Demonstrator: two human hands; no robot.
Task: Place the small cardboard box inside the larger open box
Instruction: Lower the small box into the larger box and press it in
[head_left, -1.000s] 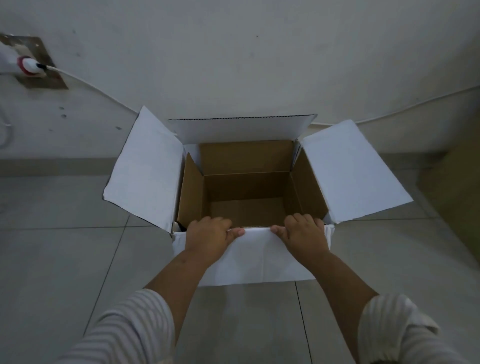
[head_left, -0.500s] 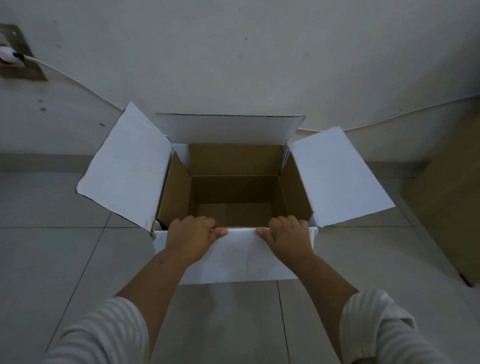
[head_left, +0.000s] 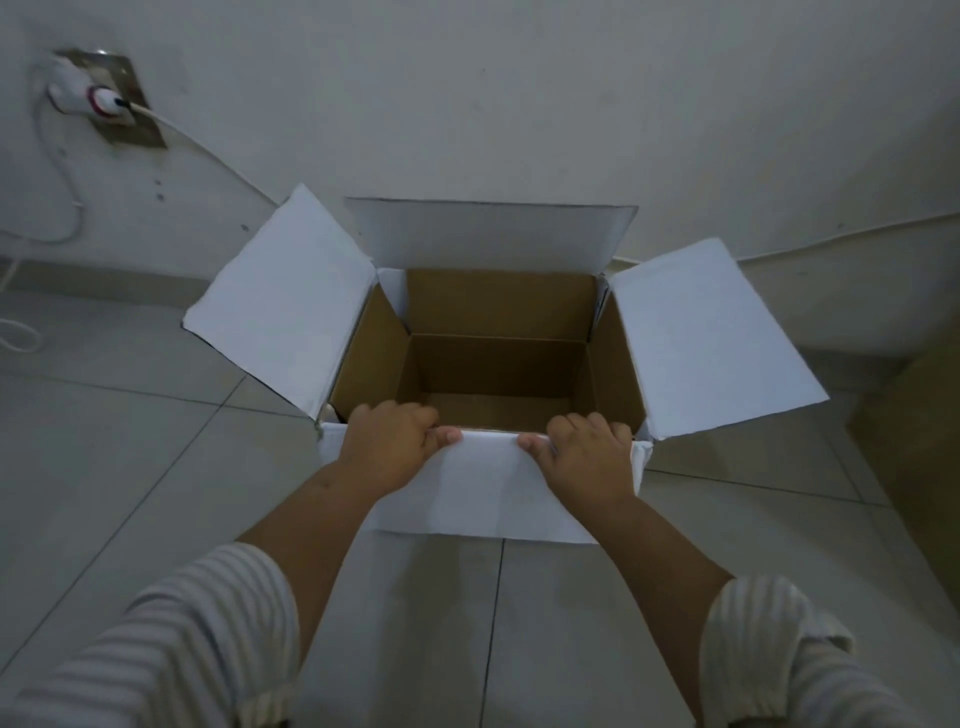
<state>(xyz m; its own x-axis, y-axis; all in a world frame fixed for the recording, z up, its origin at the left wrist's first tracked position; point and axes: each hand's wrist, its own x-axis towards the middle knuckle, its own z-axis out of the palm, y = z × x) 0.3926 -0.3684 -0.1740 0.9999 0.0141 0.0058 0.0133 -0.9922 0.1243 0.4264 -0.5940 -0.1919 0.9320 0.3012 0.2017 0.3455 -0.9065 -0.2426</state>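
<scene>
Presently the task stands at its preparatory stage. The large box (head_left: 493, 364) sits on the tiled floor (head_left: 130, 467) close to the wall (head_left: 519, 104), all four flaps folded outward, its brown interior bare as far as the view reaches; only the near strip of its bottom is hidden behind the hands. The small box, the task's own thing, appears nowhere in view, so its whereabouts cannot be stated. A brown cardboard surface (head_left: 914, 457) at the right edge, on the floor well apart from the large box, is cut off by the frame; whether it is the small box cannot be told.

Done, in my judgement: the large box is open and ready to receive. Left: fetching the small box, carrying it over the opening and lowering it in.

Both hands are on the near flap (head_left: 483, 488). The left hand (head_left: 389, 447) is curled narrow over the fold line, fingers over the rim into the opening and thumb on the flap's outer face; the right hand (head_left: 587, 452) mirrors it. Each holds the flap pressed down.

Obstructions: none inside the opening. The side flaps (head_left: 280, 306) stand angled upward rather than flat and could spring inward once released. A socket with a plug (head_left: 98, 98) and a white cable (head_left: 208, 150) lie on the wall to the left, clear of the work.
</scene>
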